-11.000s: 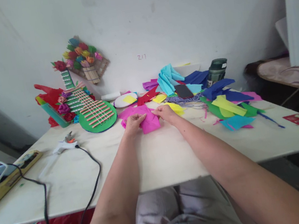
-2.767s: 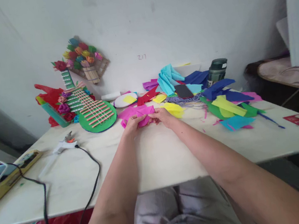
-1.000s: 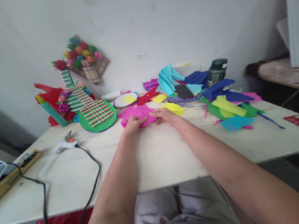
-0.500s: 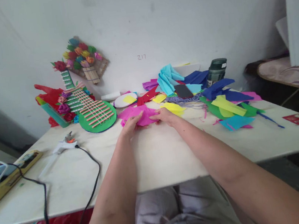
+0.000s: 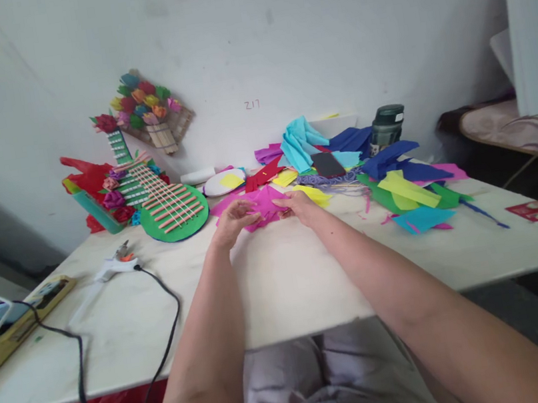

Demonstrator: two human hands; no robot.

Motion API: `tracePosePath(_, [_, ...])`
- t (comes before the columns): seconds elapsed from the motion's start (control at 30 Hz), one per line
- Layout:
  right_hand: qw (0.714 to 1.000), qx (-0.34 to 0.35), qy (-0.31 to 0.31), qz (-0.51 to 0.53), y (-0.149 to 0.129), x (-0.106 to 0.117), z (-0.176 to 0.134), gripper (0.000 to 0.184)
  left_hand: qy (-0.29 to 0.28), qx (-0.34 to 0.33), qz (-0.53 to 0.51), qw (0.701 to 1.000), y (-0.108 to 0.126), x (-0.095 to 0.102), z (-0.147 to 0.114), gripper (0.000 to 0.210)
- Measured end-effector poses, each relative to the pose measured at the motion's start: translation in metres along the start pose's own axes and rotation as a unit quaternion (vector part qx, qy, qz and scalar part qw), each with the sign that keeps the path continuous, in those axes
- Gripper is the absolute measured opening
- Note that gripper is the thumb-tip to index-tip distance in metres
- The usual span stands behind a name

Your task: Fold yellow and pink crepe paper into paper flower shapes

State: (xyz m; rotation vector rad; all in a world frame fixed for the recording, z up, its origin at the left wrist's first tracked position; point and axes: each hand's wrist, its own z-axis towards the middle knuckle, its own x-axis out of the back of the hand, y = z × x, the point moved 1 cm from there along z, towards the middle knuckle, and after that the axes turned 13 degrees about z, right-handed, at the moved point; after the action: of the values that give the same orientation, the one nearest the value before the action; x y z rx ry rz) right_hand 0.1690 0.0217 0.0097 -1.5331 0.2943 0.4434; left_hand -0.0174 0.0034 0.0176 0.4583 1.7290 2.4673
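Note:
A sheet of bright pink crepe paper (image 5: 267,200) is bunched and creased between my two hands, above the table's middle. My right hand (image 5: 299,208) pinches its right edge between thumb and fingers. At the left edge is my left hand (image 5: 234,223), its fingers curled and its thumb apart from them, close against the paper. Whether those fingertips touch the paper is hard to make out. More pink paper extends behind the left hand. Just beyond the right hand lies yellow paper (image 5: 316,196).
A green paper guitar (image 5: 178,223) leans at the left back. Nearer are a white glue gun (image 5: 116,267), its black cord and a power strip (image 5: 55,293). Coloured paper (image 5: 411,188), a phone (image 5: 328,165) and a dark bottle (image 5: 387,127) lie or stand to the right.
My left thumb has come off the pink paper, and that hand's fingers have parted. The paper looks more gathered towards my right hand, which keeps its pinch.

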Motion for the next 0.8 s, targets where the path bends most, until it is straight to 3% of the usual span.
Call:
tracePosePath(0.33, [1.000, -0.015, -0.009, 0.011, 0.0009, -0.0015, -0.0009, 0.019, 0.091, 0.014, 0.055, 0.994, -0.0014, -0.0062, 0.0029, 0.029])
tracePosePath(0.8, [1.000, -0.022, -0.014, 0.009, 0.0072, -0.0002, 0.0049, 0.019, 0.106, -0.002, 0.084, 0.991, -0.0083, -0.0054, 0.0066, 0.027])
